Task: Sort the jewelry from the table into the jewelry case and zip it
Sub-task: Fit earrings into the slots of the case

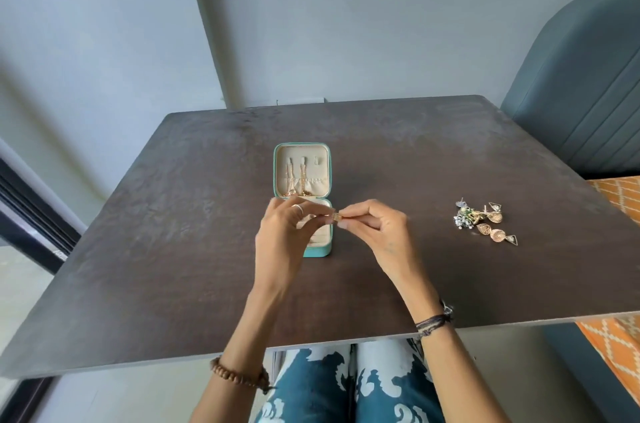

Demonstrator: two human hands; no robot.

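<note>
A small teal jewelry case [302, 148] lies open in the middle of the dark table [173, 214]. Gold chains [297, 180] hang from hooks in its cream lid. My left hand [282, 235] and my right hand [372, 228] meet just above the case's lower half, both pinching a small gold earring [336, 216] between the fingertips. My left hand hides most of the lower tray. A heap of loose jewelry [485, 223], gold earrings and a beaded flower piece, lies on the table to the right.
A blue-grey padded chair [581, 93] stands at the far right of the table. An orange patterned cushion [616, 339] shows past the right edge. Grey walls are behind. My patterned trousers are below the near edge.
</note>
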